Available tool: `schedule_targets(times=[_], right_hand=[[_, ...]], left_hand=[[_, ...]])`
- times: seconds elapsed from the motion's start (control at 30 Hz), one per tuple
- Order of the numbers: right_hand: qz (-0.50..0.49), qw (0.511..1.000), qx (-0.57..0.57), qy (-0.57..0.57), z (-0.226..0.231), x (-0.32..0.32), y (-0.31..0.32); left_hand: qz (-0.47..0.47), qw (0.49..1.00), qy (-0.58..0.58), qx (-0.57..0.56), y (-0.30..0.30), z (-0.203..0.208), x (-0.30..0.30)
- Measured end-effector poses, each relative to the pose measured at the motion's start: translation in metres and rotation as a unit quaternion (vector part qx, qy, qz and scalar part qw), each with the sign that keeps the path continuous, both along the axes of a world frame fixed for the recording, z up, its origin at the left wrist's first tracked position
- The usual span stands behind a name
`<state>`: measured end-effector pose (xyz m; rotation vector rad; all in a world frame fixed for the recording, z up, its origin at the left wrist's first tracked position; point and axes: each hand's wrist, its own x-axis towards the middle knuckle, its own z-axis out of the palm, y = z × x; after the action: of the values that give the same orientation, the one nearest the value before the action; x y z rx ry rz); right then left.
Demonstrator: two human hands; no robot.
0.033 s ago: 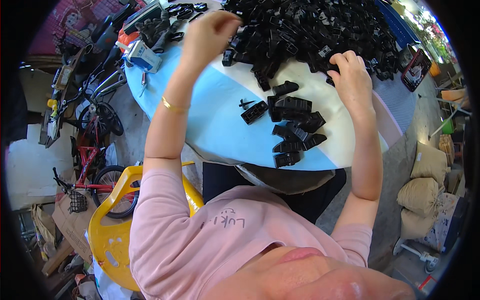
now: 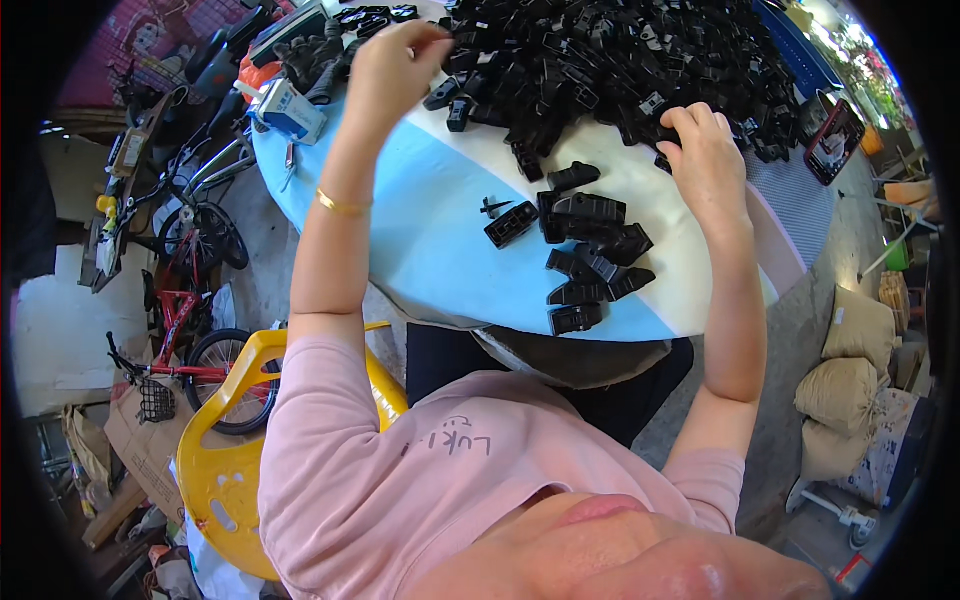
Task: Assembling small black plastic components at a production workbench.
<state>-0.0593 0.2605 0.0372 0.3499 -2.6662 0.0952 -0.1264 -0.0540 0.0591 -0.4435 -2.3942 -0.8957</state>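
A big heap of black plastic parts (image 2: 600, 60) covers the far side of the table. My left hand (image 2: 395, 75) is raised at the heap's left edge, its fingers curled together; whatever they pinch, if anything, is hidden. At the front right of the heap my right hand (image 2: 708, 165) has its fingers bent around a black plastic part (image 2: 662, 162), mostly covered by thumb and fingertips. Nearer to me lies a small cluster of black plastic parts (image 2: 595, 250). Left of it are a single black part (image 2: 511, 225) and a thin black pin-like piece (image 2: 492, 207).
A carton (image 2: 288, 112), dark gloves (image 2: 310, 65) and a small tool (image 2: 290, 165) sit on the table's left side. A phone (image 2: 834, 140) leans at the right edge, near a blue tray (image 2: 795, 45). A yellow chair (image 2: 225, 455) and a red bicycle (image 2: 180, 330) stand left.
My left hand has shifted a little to the left along the heap's edge, uncovering another black part there. The right hand stays practically where it was.
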Motion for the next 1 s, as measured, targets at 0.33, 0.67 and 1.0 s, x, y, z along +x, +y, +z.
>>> schedule_targets(times=[0.33, 0.67, 1.0], right_hand=[[0.067, 0.979, -0.165, 0.096, -0.002, -0.007, -0.004], [0.273, 0.822, -0.498, -0.042, 0.005, 0.011, -0.029], [0.293, 0.819, -0.487, -0.075, 0.002, 0.011, -0.033]], left_hand=[[0.107, 0.959, -0.141, -0.222, -0.038, -0.046, -0.046], [-0.181, 0.966, -0.111, 0.148, 0.059, -0.013, 0.017], [-0.309, 0.880, -0.287, 0.218, 0.088, -0.017, 0.052]])
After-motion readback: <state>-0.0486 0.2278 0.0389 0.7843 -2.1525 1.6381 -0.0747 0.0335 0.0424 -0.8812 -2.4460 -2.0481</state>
